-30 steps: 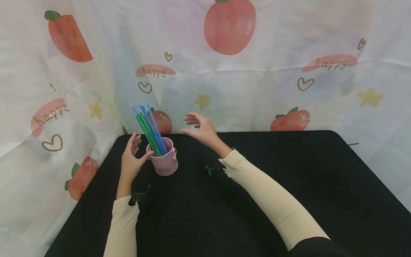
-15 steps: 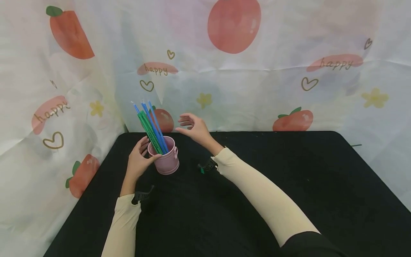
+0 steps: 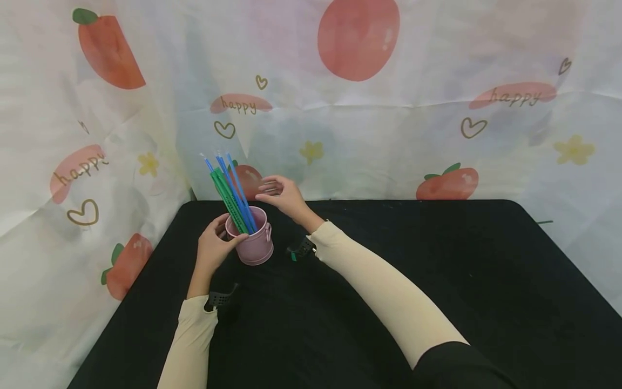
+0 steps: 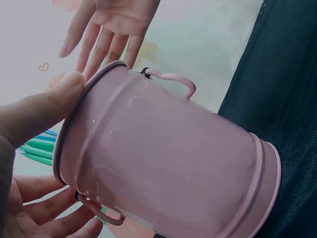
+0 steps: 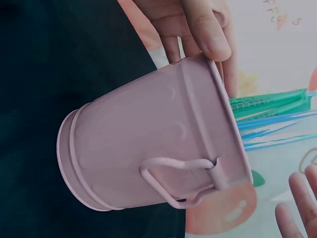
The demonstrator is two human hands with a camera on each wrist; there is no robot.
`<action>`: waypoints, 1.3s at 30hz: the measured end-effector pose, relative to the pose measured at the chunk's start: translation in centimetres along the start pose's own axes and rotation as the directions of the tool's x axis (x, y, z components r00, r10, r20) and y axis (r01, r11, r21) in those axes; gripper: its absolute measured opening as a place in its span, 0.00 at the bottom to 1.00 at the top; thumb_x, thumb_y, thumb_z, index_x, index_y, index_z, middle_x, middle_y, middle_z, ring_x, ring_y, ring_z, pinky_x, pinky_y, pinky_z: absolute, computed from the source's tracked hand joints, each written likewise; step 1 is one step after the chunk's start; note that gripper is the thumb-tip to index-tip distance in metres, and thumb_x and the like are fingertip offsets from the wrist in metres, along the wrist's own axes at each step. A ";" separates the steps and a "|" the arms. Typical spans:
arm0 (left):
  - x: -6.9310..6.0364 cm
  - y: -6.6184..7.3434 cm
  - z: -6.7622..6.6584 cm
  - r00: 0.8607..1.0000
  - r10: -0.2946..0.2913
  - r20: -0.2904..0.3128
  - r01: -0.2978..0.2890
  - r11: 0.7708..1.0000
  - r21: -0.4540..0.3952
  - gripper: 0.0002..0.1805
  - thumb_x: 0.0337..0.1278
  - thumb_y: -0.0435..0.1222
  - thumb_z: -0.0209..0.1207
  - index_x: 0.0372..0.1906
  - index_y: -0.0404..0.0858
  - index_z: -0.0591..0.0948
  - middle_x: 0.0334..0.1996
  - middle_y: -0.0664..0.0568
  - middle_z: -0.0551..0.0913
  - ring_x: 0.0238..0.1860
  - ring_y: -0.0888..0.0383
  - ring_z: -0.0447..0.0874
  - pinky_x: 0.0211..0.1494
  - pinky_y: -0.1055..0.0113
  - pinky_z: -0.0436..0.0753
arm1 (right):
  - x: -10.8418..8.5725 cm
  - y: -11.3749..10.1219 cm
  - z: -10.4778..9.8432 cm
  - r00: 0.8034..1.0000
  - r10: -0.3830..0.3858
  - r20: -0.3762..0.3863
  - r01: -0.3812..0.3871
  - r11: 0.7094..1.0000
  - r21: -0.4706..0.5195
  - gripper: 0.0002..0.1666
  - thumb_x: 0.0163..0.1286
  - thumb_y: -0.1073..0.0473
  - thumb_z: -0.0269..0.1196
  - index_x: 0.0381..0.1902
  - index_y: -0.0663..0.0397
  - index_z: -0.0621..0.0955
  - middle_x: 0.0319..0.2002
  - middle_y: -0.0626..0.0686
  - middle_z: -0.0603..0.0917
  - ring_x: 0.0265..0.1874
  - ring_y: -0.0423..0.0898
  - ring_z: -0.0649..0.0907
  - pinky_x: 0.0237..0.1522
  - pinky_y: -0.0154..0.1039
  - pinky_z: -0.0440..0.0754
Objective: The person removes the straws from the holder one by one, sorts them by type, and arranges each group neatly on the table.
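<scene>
A pink handled bucket (image 3: 255,251) is standing near the table's far left corner, with green sticks (image 3: 228,197) and blue sticks (image 3: 236,192) leaning out. The left hand (image 3: 212,251), apart from it a second ago, is now gripping its rim, thumb in front, fingers curving round the left side, probably steadying it. The right hand (image 3: 286,197) is drawing closer, fingers relaxed, holding nothing. The black table (image 3: 437,232) is lying before a hanging fruit-printed cloth (image 3: 379,146).

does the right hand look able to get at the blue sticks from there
Probably yes: the right hand holds nothing and hovers near the blue sticks, which rise from the pink bucket. Nothing visible blocks that side; the left hand is opposite.
</scene>
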State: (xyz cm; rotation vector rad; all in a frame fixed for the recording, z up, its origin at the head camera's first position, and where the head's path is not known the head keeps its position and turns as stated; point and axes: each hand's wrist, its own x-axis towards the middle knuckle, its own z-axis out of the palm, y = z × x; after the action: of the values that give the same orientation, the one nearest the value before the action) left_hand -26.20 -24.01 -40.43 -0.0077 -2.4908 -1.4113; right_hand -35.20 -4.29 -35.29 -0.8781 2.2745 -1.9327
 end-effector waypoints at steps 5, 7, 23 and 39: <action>0.0 -0.2 0.0 1.000 0.010 0.010 -0.010 1.000 0.003 0.42 0.45 0.41 0.70 0.65 0.32 0.66 0.63 0.36 0.70 0.64 0.42 0.71 0.66 0.53 0.71 | 0.8 0.2 0.6 0.999 0.043 0.023 -0.042 0.999 -0.029 0.26 0.63 0.62 0.64 0.58 0.62 0.73 0.50 0.64 0.82 0.51 0.56 0.82 0.54 0.42 0.81; 0.0 -0.3 -0.1 1.000 0.014 0.015 -0.014 1.000 0.005 0.42 0.45 0.41 0.70 0.66 0.32 0.66 0.63 0.36 0.70 0.64 0.42 0.70 0.66 0.53 0.71 | 1.1 0.3 0.8 0.997 0.070 0.035 -0.068 0.997 -0.038 0.25 0.63 0.61 0.64 0.57 0.62 0.74 0.50 0.63 0.82 0.51 0.54 0.82 0.54 0.41 0.81; 0.2 -1.0 0.0 0.999 0.023 0.034 -0.022 0.999 -0.029 0.42 0.47 0.41 0.69 0.66 0.33 0.65 0.64 0.38 0.68 0.66 0.44 0.68 0.68 0.53 0.69 | 3.1 0.2 1.3 0.957 0.273 0.094 -0.269 0.962 -0.052 0.22 0.62 0.61 0.64 0.54 0.65 0.78 0.52 0.63 0.81 0.52 0.56 0.81 0.56 0.48 0.79; 0.1 -0.9 0.1 0.998 0.007 0.065 -0.001 0.995 -0.097 0.42 0.49 0.38 0.68 0.69 0.34 0.61 0.67 0.38 0.63 0.68 0.41 0.64 0.70 0.49 0.66 | 3.8 0.6 2.8 0.944 0.309 0.113 -0.301 0.950 -0.079 0.19 0.62 0.64 0.64 0.51 0.66 0.80 0.50 0.64 0.82 0.51 0.54 0.82 0.51 0.39 0.82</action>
State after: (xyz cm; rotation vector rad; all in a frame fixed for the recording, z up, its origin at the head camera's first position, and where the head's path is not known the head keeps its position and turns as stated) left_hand -26.49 -24.41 -41.20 -0.0797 -2.4697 -1.5528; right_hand -37.56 -8.41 -35.19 -0.5872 2.2486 -1.6402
